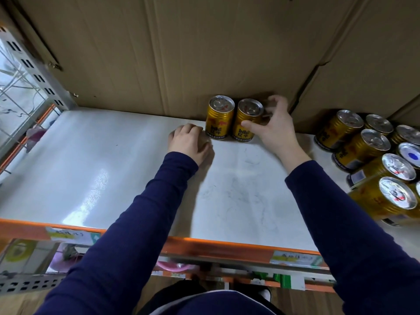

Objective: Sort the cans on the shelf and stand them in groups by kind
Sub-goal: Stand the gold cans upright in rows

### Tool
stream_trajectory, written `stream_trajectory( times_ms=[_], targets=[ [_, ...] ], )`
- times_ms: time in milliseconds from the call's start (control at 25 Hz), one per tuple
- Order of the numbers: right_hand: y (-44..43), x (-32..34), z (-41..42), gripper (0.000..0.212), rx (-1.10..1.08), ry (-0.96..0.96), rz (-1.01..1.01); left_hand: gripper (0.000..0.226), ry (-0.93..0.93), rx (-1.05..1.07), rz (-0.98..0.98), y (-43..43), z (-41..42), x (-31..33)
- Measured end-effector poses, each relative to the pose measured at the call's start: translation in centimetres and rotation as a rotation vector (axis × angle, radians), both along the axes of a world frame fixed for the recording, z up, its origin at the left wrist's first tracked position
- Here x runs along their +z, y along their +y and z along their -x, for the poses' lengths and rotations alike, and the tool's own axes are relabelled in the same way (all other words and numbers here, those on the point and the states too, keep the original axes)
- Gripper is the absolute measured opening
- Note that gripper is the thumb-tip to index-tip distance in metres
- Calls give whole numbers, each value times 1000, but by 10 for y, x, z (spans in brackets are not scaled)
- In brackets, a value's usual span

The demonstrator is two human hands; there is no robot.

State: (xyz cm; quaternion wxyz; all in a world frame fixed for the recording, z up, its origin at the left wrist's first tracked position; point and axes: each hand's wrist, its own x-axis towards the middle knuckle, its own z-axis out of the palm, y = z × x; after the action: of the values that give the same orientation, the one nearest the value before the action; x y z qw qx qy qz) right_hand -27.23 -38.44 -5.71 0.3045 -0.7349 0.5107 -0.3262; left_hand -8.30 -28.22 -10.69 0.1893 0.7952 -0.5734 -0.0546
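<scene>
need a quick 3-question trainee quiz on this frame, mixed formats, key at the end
1. True or false: the right hand grips the right gold can while that can lies on its side.
2. How many gold cans stand side by side against the cardboard wall at the back of the shelf? A one, B two, C four.
3. Fill in: in the can cluster at the right end, one lid carries a ____ dot.
Key: 1 false, it stands upright. 2 B: the left gold can and the right one. 3 blue: see the blue dot.
</scene>
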Motion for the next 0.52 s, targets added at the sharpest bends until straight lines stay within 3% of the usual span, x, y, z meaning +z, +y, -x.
stream_trajectory(
  times_ms=[160,240,520],
  targets=[
    [19,1,13,62,10,59,-14,46,-76,1,-32,8,8,10],
    [38,5,35,45,-22,112,84,39,-105,-59,-29,16,23,15],
    [104,38,165,21,-205,-32,323,30,178,-354,170,14,145,45]
  ],
)
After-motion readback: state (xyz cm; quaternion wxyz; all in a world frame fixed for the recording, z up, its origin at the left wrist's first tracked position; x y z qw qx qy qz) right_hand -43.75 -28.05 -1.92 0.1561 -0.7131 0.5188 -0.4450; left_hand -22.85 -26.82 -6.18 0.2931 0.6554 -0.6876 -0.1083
